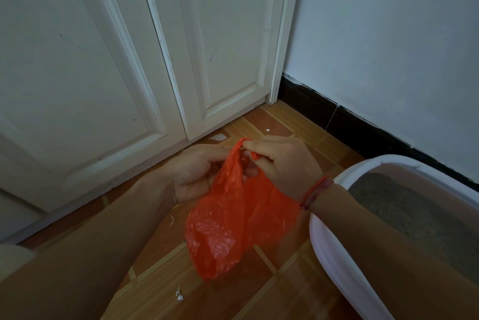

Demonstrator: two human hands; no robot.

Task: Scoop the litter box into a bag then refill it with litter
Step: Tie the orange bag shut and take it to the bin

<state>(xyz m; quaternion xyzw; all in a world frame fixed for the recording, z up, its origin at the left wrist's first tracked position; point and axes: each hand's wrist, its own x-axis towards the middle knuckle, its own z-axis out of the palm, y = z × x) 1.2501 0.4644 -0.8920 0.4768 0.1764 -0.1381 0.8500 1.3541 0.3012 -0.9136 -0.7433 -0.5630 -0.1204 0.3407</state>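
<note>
A thin orange plastic bag [233, 218] hangs in front of me above the floor. My left hand [193, 173] grips its top edge from the left. My right hand [282, 161], with a red string round the wrist, pinches the bag's top from the right, fingers curled into the plastic. The two hands meet at the bag's mouth. A white litter box [334, 262] stands at the lower right, holding grey litter [414, 216]. My right forearm crosses over its near rim. No scoop is in view.
White cabinet doors [129, 73] fill the left and back. A white wall with a dark skirting board [363, 128] runs along the right. The floor [259, 291] is brown wood-pattern tile with small white scraps [178, 296] on it.
</note>
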